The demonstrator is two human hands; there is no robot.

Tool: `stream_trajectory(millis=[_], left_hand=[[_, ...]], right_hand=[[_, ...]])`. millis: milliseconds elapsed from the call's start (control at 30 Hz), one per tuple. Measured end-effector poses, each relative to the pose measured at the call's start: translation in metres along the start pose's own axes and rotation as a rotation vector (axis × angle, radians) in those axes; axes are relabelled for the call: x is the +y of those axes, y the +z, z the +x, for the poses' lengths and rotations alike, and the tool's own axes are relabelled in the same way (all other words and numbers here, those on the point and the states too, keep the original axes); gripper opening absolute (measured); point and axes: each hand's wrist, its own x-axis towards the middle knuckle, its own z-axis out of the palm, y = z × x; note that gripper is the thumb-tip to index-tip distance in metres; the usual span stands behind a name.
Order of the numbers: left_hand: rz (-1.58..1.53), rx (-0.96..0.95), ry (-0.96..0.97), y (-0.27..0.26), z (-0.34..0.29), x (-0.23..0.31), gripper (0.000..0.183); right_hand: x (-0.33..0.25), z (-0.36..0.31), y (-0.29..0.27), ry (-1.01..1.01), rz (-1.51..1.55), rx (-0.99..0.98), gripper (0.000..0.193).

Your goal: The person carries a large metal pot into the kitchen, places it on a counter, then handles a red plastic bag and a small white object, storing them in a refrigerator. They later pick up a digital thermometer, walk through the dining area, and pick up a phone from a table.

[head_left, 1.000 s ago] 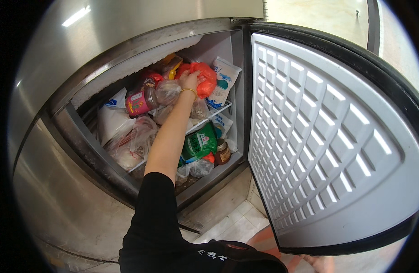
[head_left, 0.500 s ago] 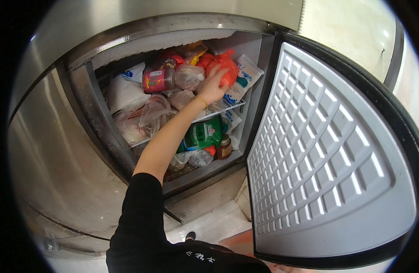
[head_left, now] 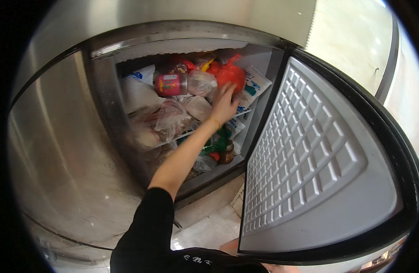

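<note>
Up on the fridge's top shelf (head_left: 246, 112), left hand (head_left: 224, 105) blurry, fingers spread on red bag (head_left: 231, 75), grip unclear, pink jar (head_left: 170, 84) beside, other hand hidden.

Camera position: worn on the person's head, above and behind the raised left hand (head_left: 224, 103).
Facing: downward and forward, along the outstretched forearm into the open fridge compartment (head_left: 182, 50).
Nearness: close; the black sleeve (head_left: 146, 227) fills the lower edge, and the shelves lie just beyond the hand.
Lens: wide fisheye with a dark round rim, so the steel cabinet front (head_left: 59, 150) left of the hand and the open door (head_left: 318, 159) right of it bow outward.
Shared ground: one view only, nothing overlaps.
</note>
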Motion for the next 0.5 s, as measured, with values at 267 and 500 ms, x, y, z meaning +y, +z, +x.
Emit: stream_trajectory(millis=[267,500], left_hand=[[-0.153,0.209,-0.129,-0.131,-0.23,0.192,0.035],[-0.038,0.107,-0.305,-0.193,-0.36,0.288,0.034]], right_hand=[[0.011,0.059,-0.002,-0.382,0.148,-0.258,0.03],[-0.027,0.094,0.031,-0.786,0.227,-0.255,0.016]])
